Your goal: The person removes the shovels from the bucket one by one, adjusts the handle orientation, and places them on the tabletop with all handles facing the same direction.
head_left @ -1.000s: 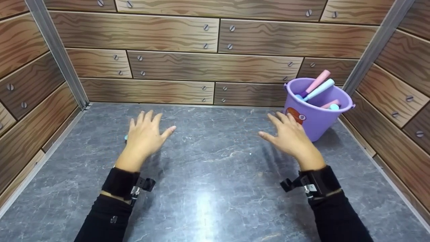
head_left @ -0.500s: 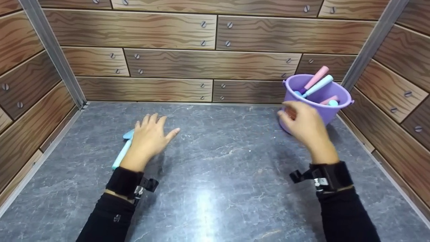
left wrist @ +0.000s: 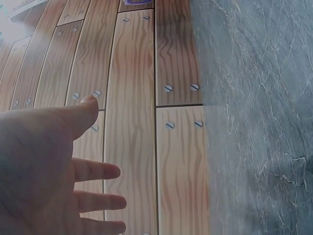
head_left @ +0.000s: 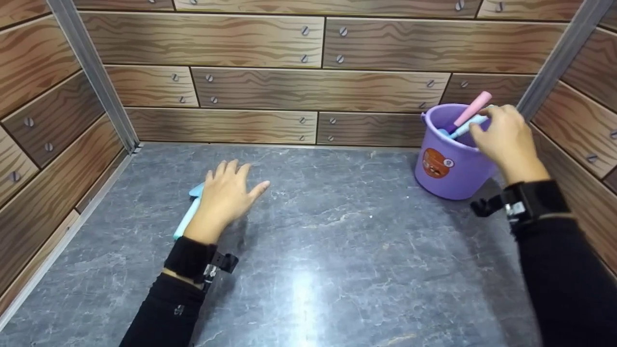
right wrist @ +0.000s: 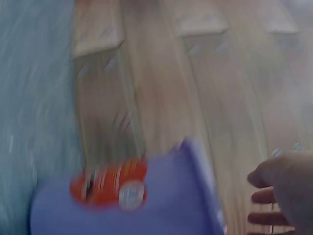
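Note:
My right hand point(head_left: 506, 140) is raised over the near right rim of a purple bucket point(head_left: 455, 166), its bent fingertips overlapping a light blue handle point(head_left: 470, 126) in the head view. A pink handle point(head_left: 473, 108) leans out of the bucket beside it; the lower ends of both are mostly hidden inside. In the right wrist view, the fingers point(right wrist: 264, 197) show apart, with nothing visible between them. My left hand point(head_left: 224, 197), fingers spread and holding nothing, hovers over the table. It partly covers a small tool with a light blue handle point(head_left: 187, 219) and a blue head point(head_left: 196, 191).
The grey marbled table point(head_left: 332, 241) is enclosed by wood-patterned walls point(head_left: 260, 86) at the back and both sides. The bucket stands near the back right corner, close to the right wall. A black strap point(head_left: 190, 255) surrounds each wrist.
My right hand has moved up and right, from in front of the bucket to over its rim. The left hand has shifted slightly, uncovering more of the blue tool.

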The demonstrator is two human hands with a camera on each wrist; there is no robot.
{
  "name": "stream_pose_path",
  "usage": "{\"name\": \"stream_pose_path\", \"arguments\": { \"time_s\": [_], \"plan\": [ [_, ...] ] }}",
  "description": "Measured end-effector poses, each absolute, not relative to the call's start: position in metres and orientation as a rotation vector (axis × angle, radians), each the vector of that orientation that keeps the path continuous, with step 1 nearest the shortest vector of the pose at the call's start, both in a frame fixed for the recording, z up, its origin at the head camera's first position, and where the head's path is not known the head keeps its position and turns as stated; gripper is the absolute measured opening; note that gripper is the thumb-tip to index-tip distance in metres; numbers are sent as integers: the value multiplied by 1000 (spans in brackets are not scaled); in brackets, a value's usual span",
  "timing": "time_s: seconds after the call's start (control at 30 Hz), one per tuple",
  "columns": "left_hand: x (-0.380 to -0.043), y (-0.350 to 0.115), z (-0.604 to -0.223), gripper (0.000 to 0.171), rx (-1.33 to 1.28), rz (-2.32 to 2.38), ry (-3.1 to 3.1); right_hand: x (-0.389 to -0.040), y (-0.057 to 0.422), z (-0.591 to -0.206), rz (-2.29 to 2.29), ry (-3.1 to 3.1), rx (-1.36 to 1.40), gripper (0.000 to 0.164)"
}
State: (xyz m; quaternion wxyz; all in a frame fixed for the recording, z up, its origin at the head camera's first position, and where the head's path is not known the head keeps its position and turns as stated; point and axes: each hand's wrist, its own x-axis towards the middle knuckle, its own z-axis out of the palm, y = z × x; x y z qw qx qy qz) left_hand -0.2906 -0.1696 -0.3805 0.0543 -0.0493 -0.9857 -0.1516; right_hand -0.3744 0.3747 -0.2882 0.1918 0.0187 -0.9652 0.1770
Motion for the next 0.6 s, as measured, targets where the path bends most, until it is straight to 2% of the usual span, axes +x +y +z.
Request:
{"name": "stream_pose_path", "arguments": {
  "time_s": [0.27, 0.6],
  "plan": [
    [-295, -170, -386, 80, -135, -435, -3036, -403, 392, -273, 347, -3016, 141, 72],
    [-297, -155, -405, 84, -202, -427, -3121, -437, 405, -289, 378, -3139, 282, 65]
  ]
}}
